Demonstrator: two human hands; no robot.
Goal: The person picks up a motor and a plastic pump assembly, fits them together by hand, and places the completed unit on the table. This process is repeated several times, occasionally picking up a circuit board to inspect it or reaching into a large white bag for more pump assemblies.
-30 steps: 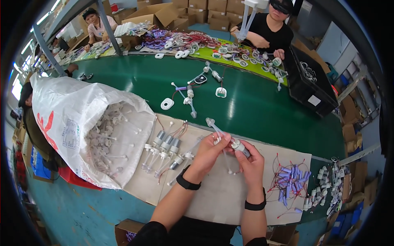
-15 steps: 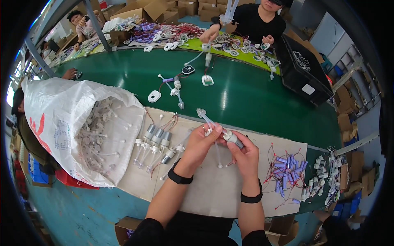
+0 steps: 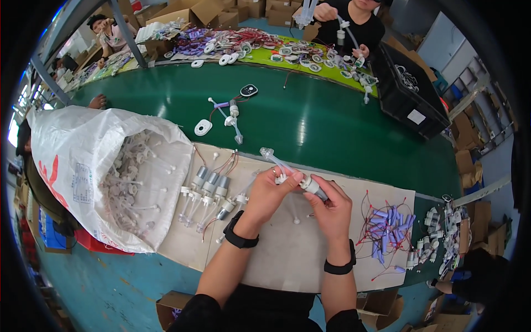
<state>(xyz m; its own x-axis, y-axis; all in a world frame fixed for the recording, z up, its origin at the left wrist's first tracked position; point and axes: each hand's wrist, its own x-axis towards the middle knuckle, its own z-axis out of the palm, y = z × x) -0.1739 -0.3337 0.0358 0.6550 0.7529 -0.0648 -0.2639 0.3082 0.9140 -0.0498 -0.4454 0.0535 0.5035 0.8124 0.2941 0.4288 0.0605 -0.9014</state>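
My left hand (image 3: 269,193) pinches a white plastic fitting with clear tubes (image 3: 272,156) that stick out past the fingers to the upper left. In my right hand (image 3: 333,209) is a small silver motor with a white head (image 3: 314,188), held between thumb and fingers. The two parts meet end to end between my hands; whether they are joined I cannot tell. Another thin clear tube (image 3: 296,213) hangs below, over the beige board (image 3: 276,260). Several motors with tubes (image 3: 210,182) lie on the board left of my left hand.
A white woven sack (image 3: 72,144) of tube fittings lies open at left. Purple wired cylinders (image 3: 384,229) are heaped at right. On the green conveyor belt (image 3: 332,133) lies a wired assembly (image 3: 233,110). A black crate (image 3: 409,105) and a co-worker's hand (image 3: 326,12) are across it.
The co-worker opposite has lifted a motor assembly off the belt. The wired assembly on the belt has shifted slightly left. My hands keep hold of fitting and motor, tilted a little differently.
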